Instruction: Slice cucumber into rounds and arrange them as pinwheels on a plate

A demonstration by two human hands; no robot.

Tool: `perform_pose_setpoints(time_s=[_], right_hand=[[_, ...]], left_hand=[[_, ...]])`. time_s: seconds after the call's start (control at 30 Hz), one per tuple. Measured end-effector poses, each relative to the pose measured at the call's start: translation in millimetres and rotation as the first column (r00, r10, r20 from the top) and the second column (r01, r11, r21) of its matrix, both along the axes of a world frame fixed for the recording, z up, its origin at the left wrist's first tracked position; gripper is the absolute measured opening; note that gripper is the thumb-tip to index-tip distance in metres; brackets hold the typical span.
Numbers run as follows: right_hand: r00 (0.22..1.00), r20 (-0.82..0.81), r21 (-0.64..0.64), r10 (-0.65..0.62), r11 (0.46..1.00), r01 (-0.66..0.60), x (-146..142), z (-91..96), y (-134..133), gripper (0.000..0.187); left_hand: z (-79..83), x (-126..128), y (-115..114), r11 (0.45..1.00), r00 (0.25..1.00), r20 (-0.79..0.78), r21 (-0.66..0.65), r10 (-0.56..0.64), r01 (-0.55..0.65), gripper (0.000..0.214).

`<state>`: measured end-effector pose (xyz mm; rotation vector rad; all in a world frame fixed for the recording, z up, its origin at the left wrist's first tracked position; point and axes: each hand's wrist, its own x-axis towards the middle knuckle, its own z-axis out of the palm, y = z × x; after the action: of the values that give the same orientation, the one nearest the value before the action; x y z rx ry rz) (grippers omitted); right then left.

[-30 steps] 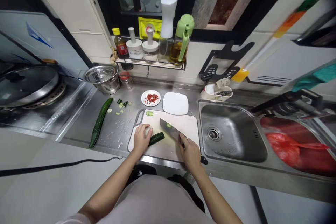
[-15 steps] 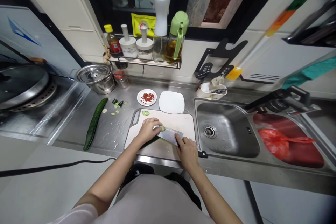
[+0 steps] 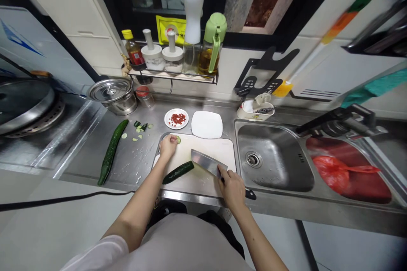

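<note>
At the board's far left corner, my left hand (image 3: 168,146) is closed in a pinch on a green cucumber slice (image 3: 178,140); its fingers cover the spot where other slices lay. A cut length of dark green cucumber (image 3: 178,172) rests at a slant on the white cutting board (image 3: 222,148), nearer my body. My right hand (image 3: 232,186) grips a kitchen knife (image 3: 208,162) by its handle. The wide blade points up and left, just right of the cucumber's cut end.
Left of the board lie a whole cucumber (image 3: 112,152) and several cucumber scraps (image 3: 140,126). Behind it stand a plate of red pieces (image 3: 171,123) and a white square plate (image 3: 206,125). The sink (image 3: 273,156) is at the right, with a red plastic bag (image 3: 332,173) beyond.
My left hand has left the cucumber and moved away and left to the board's far corner with the slice. The knife has shifted slightly right, and the cut cucumber is now uncovered.
</note>
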<state>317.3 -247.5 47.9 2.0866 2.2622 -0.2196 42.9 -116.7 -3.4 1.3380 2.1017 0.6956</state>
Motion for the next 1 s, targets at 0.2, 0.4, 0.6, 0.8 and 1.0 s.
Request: perform_pose_setpoints(time_s=[0.2,0.4,0.6,0.8,1.0], right_hand=[[1.000,-0.015,0.000,-0.011,1.000,0.011,2,-1.8,2,0.045],[1.000,-0.022,-0.019,-0.014,1.000,0.013,-2,-1.3,5,0.042],[0.999,-0.023,-0.041,-0.031,0.999,0.030,-2,-1.0,5,0.042],[0.999,-0.030,-0.044,-0.040,0.998,0.039,0,-2.9,3,0.042],[0.999,-0.040,-0.016,-0.036,0.999,0.036,1,-5.9,3,0.042]], left_hand=[[-7.3,0,13,0.999,0.994,-0.112,-0.050,-0.007,0.001,0.018],[-6.6,3,17,0.998,0.981,-0.187,-0.044,-0.055,0.048,0.022],[-8.0,2,19,0.993,0.959,-0.264,-0.078,-0.105,0.087,0.030],[-7.5,0,16,0.992,0.945,-0.301,-0.062,-0.127,0.114,0.027],[-4.2,0,14,0.991,0.940,-0.315,-0.069,-0.130,0.114,0.029]])
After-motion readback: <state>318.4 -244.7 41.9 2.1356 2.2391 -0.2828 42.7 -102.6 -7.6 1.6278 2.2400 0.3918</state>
